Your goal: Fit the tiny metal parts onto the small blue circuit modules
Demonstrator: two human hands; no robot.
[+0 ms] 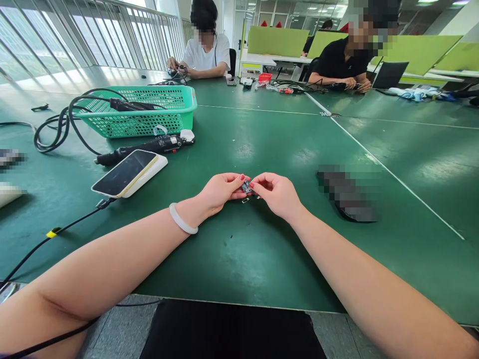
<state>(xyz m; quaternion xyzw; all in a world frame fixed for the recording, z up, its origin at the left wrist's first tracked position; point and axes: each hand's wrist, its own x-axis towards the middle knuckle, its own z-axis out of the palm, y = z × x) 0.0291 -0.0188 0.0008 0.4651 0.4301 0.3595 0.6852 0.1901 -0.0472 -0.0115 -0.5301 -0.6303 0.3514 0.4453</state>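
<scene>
Near the middle of the green table (239, 254), my left hand (221, 192) holds a small dark electronic part (246, 187) between its fingers. My right hand (276, 193) meets it from the right, thumb and index fingertip pinched together at the part's right edge. Whether those right fingertips grip the part or some tiny piece cannot be made out. Just below the fingers, a tiny light-rimmed piece (245, 200) lies on the table. Another tiny pale bit (258, 197) shows under my right fingertips.
At left are a green basket (138, 122) with cables, a black handheld tool (149, 148) and a phone (125, 172) on a white block. A blurred dark object (348, 194) lies at right. Two people (209, 52) (339, 62) sit across the table.
</scene>
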